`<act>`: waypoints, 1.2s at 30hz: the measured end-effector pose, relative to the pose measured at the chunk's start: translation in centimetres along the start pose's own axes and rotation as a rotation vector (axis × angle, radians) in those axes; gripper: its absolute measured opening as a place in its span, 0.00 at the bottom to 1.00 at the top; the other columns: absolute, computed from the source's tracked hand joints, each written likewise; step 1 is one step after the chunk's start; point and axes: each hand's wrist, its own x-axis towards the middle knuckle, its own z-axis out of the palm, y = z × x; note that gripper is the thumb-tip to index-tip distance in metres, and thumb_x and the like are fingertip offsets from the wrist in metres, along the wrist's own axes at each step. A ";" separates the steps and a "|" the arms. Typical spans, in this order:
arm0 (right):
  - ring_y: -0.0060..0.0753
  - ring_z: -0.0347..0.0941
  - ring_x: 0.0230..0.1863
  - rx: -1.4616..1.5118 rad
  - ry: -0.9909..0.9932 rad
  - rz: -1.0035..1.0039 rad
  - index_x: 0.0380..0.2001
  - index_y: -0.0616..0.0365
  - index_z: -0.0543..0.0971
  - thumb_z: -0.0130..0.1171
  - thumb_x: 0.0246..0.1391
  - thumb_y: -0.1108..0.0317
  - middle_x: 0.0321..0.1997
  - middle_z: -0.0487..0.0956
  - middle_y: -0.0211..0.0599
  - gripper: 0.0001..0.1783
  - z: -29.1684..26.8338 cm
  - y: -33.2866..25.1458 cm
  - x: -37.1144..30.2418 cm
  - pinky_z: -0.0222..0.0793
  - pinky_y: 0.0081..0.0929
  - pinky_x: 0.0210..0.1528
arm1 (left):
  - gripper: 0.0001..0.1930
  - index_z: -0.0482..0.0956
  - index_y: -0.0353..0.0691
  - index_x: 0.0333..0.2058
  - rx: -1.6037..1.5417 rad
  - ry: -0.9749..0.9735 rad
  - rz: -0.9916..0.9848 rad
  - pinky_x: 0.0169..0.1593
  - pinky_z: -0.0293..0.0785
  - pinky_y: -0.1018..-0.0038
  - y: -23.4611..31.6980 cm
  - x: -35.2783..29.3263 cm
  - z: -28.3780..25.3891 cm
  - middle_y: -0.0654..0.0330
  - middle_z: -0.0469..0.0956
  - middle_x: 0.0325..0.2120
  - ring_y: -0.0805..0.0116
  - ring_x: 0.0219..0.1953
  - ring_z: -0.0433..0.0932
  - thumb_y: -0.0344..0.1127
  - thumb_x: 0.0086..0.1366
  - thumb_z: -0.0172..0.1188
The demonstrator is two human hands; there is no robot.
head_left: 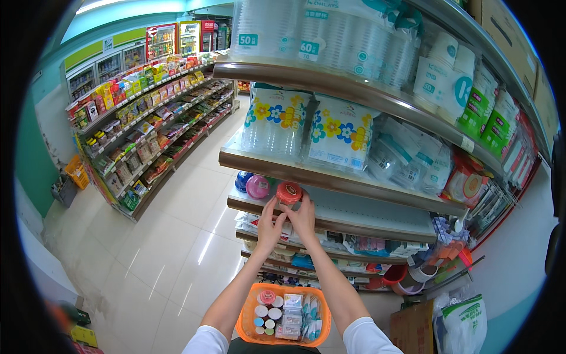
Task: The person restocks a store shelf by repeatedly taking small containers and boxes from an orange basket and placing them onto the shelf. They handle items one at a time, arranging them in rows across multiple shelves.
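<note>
Red-lidded jar (pixel 289 192): held at the near left part of a mostly bare shelf (pixel 371 209); upright or slightly tilted, I cannot tell which; its body is largely hidden by fingers, and whether its base touches the shelf does not show.
Pink ball-shaped container (pixel 257 186): just left of the jar, with a blue round container (pixel 242 180) farther left.
Jar handling: probably light and fairly stiff; the lid looks smooth and may be slippery; whether the body is fragile is hard to judge; the sides below the lid seem the best place to take hold.
Left hand (pixel 269 224): fingers curved partway, meeting the jar's left side near the lid's edge; the grip is only as wide as the jar.
Right hand (pixel 302 217): fingers curled around the jar's right side; the two hands together grasp it, thumbs close together on the near side.
Orange basket (pixel 247 304): near, between the forearms; round containers (pixel 277 301) on its left, small boxes (pixel 292 302) and packets (pixel 311 315) toward the right.
</note>
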 end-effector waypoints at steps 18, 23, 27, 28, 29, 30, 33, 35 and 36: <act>0.57 0.79 0.46 -0.288 -0.125 0.070 0.57 0.58 0.70 0.70 0.42 0.44 0.42 0.83 0.53 0.43 3.9 3.2 1.8 0.68 0.52 0.51 | 0.26 0.65 0.33 0.64 0.098 -0.062 -0.030 0.49 0.78 0.71 -3.8 -0.1 0.1 0.50 0.62 0.66 0.62 0.47 0.80 0.28 0.68 0.57; 0.58 0.78 0.46 -0.257 -0.145 0.041 0.57 0.59 0.70 0.70 0.43 0.45 0.42 0.83 0.53 0.43 4.0 2.9 1.9 0.68 0.50 0.53 | 0.25 0.66 0.34 0.63 0.090 -0.048 0.003 0.51 0.78 0.71 -3.5 -0.4 -0.5 0.51 0.62 0.67 0.63 0.48 0.80 0.27 0.68 0.56; 0.60 0.74 0.53 -0.183 -0.117 0.001 0.59 0.63 0.68 0.71 0.44 0.49 0.49 0.79 0.58 0.43 2.3 2.0 1.6 0.66 0.50 0.57 | 0.24 0.68 0.35 0.62 -0.014 -0.066 -0.057 0.50 0.77 0.72 -2.0 -1.0 -0.6 0.52 0.62 0.67 0.65 0.48 0.79 0.26 0.68 0.56; 0.60 0.73 0.55 -0.185 -0.057 -0.064 0.60 0.64 0.68 0.70 0.45 0.50 0.51 0.78 0.58 0.43 1.8 2.4 1.4 0.66 0.50 0.59 | 0.22 0.71 0.36 0.60 0.008 -0.055 -0.066 0.48 0.77 0.75 -1.2 -1.2 -0.4 0.54 0.65 0.65 0.68 0.46 0.79 0.24 0.67 0.55; 0.61 0.72 0.56 -0.191 0.005 -0.129 0.61 0.65 0.68 0.70 0.46 0.51 0.53 0.77 0.58 0.43 1.2 2.9 1.2 0.65 0.50 0.60 | 0.22 0.72 0.37 0.60 -0.024 -0.051 -0.042 0.47 0.77 0.75 -0.7 -1.2 -0.1 0.55 0.67 0.64 0.69 0.45 0.79 0.24 0.67 0.55; 0.61 0.71 0.57 -0.167 0.024 -0.135 0.61 0.65 0.67 0.70 0.47 0.52 0.54 0.77 0.57 0.43 0.8 2.9 0.3 0.65 0.49 0.60 | 0.21 0.72 0.37 0.59 -0.042 -0.037 -0.034 0.47 0.77 0.76 -0.6 -1.8 -0.3 0.55 0.68 0.62 0.70 0.44 0.79 0.24 0.67 0.55; 0.56 0.71 0.56 -0.083 0.038 -0.168 0.60 0.64 0.70 0.67 0.53 0.60 0.55 0.77 0.50 0.34 -0.7 -0.1 -3.6 0.66 0.45 0.61 | 0.16 0.76 0.36 0.54 0.019 0.025 -0.065 0.45 0.77 0.76 -0.5 -4.4 -2.7 0.59 0.76 0.53 0.73 0.40 0.80 0.26 0.69 0.54; 0.49 0.73 0.56 0.124 -0.043 -0.048 0.55 0.63 0.74 0.65 0.56 0.65 0.54 0.78 0.47 0.25 -2.1 -0.3 -6.8 0.68 0.40 0.59 | 0.13 0.77 0.35 0.52 -0.120 -0.002 -0.210 0.45 0.76 0.76 -1.1 -7.0 -2.9 0.60 0.81 0.45 0.74 0.40 0.79 0.29 0.72 0.52; 0.38 0.77 0.50 0.213 -0.064 0.001 0.51 0.62 0.78 0.63 0.58 0.69 0.51 0.80 0.42 0.18 -2.4 -0.5 -8.9 0.72 0.32 0.54 | 0.12 0.79 0.34 0.49 -0.176 0.010 -0.219 0.45 0.75 0.77 -1.3 -8.5 -3.3 0.60 0.83 0.38 0.74 0.39 0.79 0.32 0.75 0.51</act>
